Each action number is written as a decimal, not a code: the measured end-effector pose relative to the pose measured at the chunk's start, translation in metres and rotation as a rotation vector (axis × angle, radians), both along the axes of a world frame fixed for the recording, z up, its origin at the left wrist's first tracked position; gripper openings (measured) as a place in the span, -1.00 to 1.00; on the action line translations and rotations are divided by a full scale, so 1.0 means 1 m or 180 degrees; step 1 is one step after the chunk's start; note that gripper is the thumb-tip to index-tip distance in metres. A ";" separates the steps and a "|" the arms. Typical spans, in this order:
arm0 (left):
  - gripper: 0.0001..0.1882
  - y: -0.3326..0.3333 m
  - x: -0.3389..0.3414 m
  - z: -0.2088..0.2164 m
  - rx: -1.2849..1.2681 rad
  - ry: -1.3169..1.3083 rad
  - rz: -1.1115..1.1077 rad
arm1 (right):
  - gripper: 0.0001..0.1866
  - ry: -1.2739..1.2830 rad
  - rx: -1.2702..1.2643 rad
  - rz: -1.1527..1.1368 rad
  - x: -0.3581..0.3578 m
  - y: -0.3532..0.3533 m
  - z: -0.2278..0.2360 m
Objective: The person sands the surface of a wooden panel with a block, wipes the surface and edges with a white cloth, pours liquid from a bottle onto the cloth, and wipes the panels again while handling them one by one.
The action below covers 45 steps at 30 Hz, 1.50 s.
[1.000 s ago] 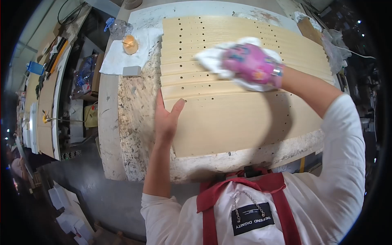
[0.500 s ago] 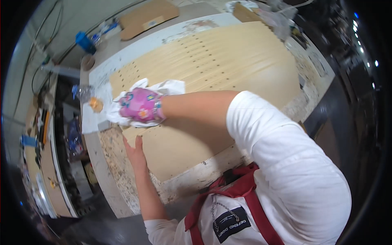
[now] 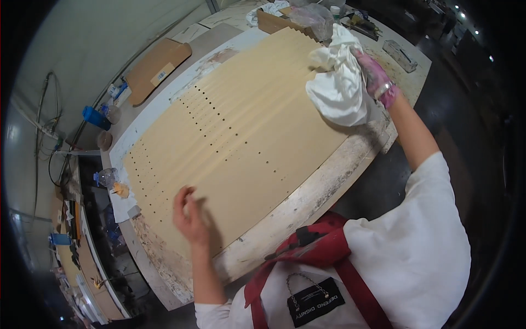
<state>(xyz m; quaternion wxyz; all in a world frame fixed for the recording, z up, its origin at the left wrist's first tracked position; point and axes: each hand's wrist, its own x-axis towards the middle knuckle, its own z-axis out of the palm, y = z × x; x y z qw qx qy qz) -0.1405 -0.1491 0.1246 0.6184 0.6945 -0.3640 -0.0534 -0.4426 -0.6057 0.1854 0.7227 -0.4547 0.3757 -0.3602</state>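
Wiping the pale boards (image 3: 230, 142) with a white cloth (image 3: 341, 90) looks like the step in hand, judging by how the cloth is held at their edge. At the far left of the table (image 3: 309, 202), a blue bottle (image 3: 96, 118) stands near the rim, with a small orange lump (image 3: 121, 190) and a grey block (image 3: 133, 211) below it in the frame; a piece of cardboard (image 3: 160, 71) lies higher up, toward the upper left. Left of centre, low in the frame, the left hand (image 3: 189, 215) is bare, over the near left part of the boards, its fingers loosely bent and grasping nothing visible; whether they touch the wood I cannot tell. The boards fill the middle, overlapping like steps toward the upper right, with rows of dark holes across them. At upper right, the right hand (image 3: 376, 78), in a pink glove, grips a bunched edge of the cloth, which droops over the boards' right end. A clear plastic bag (image 3: 313, 19) lies just beyond, near the top. In my judgement, the next move calls for spreading the cloth flatter under the gloved palm and steady, even pressure along the boards, with the left hand bracing them against sliding.
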 end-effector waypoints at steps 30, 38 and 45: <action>-0.62 -0.362 -0.230 0.052 0.0698 0.0511 -0.1461 | -0.59 -0.0018 -0.1735 0.1627 -0.132 -0.098 -0.056; -0.79 -0.323 -0.158 0.024 0.1236 0.0097 -0.0942 | -0.57 0.0752 -0.1621 0.1001 -0.157 -0.159 -0.090; -0.42 -0.312 -0.150 0.043 0.1024 -0.1096 -0.0231 | -0.48 -0.0522 -0.0913 0.0218 -0.173 -0.142 -0.031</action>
